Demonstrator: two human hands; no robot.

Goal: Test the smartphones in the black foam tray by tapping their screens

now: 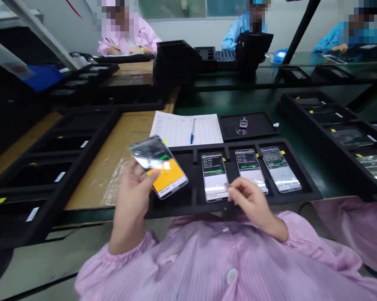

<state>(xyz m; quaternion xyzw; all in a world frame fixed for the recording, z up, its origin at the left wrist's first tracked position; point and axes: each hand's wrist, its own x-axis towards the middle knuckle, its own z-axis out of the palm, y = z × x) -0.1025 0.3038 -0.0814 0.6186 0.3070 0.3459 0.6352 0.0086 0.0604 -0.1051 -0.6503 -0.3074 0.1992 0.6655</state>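
Note:
My left hand [135, 188] grips a smartphone [166, 175] by its left side, tilted above the tray's left compartment. Its lit screen is dark at the top and orange below. My right hand [249, 200] is closed in a pinch over the lower right corner of a second smartphone [214, 175]; a tiny piece may be between the fingertips, too small to name. That phone lies face up in a black foam tray [194, 196]. To its right lie a third smartphone [249, 167] and another smartphone [281, 169], their screens lit with green text.
Behind the tray lie a printed sheet [179, 129] with a blue pen [192, 133] and a small black tray [229, 127] holding a clear-and-metal piece [243, 123]. Phone trays flank me, a left tray [108, 129] and a right tray [289, 100]. Several people sit across the bench.

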